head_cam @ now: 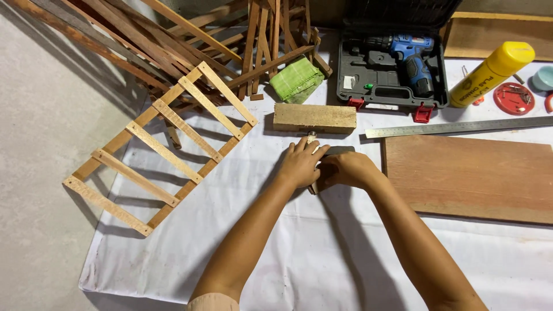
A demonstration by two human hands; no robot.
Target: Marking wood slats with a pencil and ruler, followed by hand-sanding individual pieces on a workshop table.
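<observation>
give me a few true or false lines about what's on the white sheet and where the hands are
1. Both hands, the left hand and the right hand, are closed together around a small object on the white sheet. True.
2. The blue drill lies loose on the sheet. False: it sits in its open black case.
3. The wooden ladder-like frame lies to the left of the hands. True.
4. The yellow bottle stands upright. False: it lies tilted on its side.
5. The metal ruler lies above the flat wooden board. True.
6. The wooden block is in the left hand. False: it lies apart, just beyond the hands.
</observation>
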